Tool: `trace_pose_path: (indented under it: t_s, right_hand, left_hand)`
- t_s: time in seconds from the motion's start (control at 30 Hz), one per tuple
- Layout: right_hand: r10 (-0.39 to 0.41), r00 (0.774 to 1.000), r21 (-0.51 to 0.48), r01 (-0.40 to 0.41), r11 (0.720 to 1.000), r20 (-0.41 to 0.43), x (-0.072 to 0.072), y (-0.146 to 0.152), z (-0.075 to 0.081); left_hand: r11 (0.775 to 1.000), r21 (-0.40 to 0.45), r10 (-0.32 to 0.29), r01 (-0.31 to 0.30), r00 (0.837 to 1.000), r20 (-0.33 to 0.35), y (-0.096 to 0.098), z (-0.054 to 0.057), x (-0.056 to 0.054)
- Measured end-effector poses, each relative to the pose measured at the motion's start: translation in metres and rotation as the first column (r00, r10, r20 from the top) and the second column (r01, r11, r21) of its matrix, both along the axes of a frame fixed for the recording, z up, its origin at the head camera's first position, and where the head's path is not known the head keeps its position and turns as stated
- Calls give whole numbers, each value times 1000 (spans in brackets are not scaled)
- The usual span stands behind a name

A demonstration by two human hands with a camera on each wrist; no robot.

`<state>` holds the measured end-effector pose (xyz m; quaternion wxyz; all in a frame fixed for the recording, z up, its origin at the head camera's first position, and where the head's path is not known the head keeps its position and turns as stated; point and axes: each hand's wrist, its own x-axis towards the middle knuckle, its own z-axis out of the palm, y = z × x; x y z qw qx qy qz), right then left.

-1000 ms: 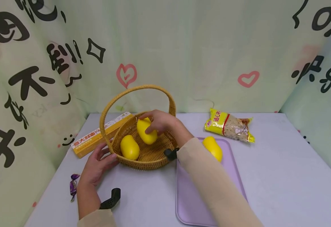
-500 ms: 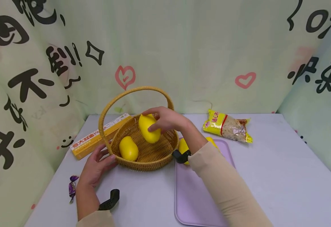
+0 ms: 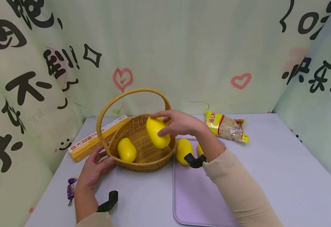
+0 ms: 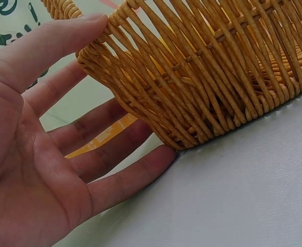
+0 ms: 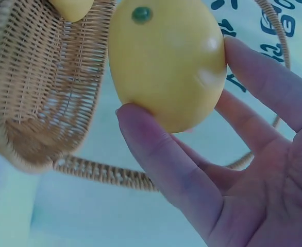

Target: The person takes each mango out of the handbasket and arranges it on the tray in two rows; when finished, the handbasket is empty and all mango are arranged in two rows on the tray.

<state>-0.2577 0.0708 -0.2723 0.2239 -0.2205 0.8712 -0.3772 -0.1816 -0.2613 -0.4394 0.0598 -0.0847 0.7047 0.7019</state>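
While over the basket (image 3: 145,156), yellow fruit (image 3: 155,135) in the right grip (image 3: 181,123), left grip (image 3: 92,170) loose against the rim (image 3: 142,165).

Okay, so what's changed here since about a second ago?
The held mango in the right-hand grip moved rightward across the wicker basket, toward the purple tray. The right forearm moved right too, uncovering one tray mango and mostly hiding a second mango. Nothing was newly grasped or released. The left-hand grip stayed against the basket, where the remaining mango still lies.
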Motion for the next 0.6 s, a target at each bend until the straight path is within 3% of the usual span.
trace_pose_path:
  t_s: [0.23, 0.6]
  right_hand:
    - [6, 998, -10, -7, 1000, -61, 22, 18, 2]
    - [-140, 985, -25, 139, 990, -98, 50, 45, -8]
  left_hand:
    - [1000, 0, 4, -4, 1000, 3, -1, -1, 1]
    - [1000, -2, 2, -2, 1000, -5, 0, 1, 1]
